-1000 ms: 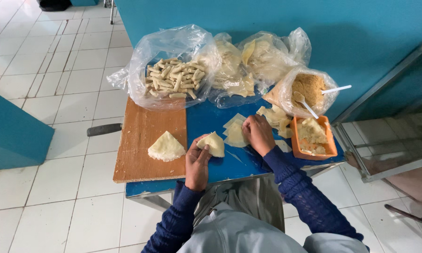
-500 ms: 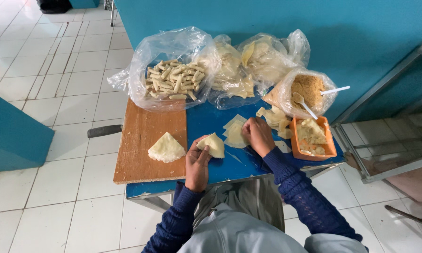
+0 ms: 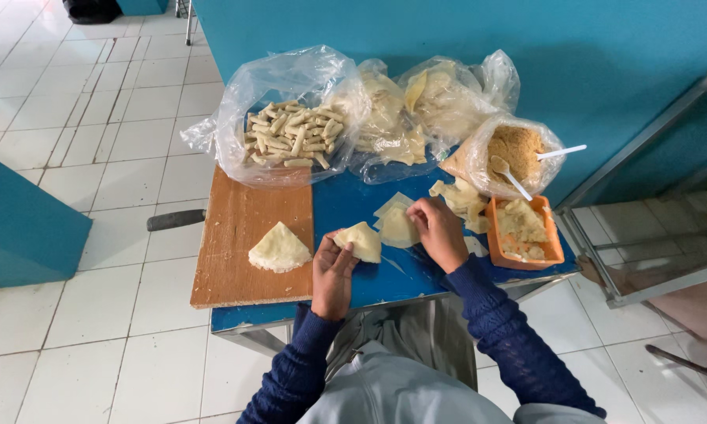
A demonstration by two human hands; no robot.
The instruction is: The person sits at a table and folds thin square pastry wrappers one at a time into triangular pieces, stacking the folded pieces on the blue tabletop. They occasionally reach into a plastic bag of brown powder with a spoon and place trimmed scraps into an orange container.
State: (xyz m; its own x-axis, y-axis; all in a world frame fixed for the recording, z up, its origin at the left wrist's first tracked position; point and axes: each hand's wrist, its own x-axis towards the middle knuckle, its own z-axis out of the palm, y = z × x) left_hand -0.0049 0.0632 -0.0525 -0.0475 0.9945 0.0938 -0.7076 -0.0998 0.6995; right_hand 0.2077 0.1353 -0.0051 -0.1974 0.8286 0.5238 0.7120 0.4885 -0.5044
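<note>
- The left hand point(image 3: 334, 271) is curled around a folded triangular wrapper point(image 3: 360, 240), pinching it at the fingertips, near the front edge of the blue table point(image 3: 346, 200).
- The right hand point(image 3: 440, 233) lies fingers down on a flat wrapper sheet point(image 3: 397, 226), just right of the folded one; whether it grips the sheet is unclear.
- A stack of wrappers point(image 3: 278, 248) sits on the wooden board point(image 3: 243, 235) at the table's left edge.

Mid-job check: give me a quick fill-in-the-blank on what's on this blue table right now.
1. The left hand holds a folded ____ of dough.
2. The stack of wrappers lies on the ____ board.
3. The right hand rests beside the ____ tub.

Missing: triangle; wooden; orange
</note>
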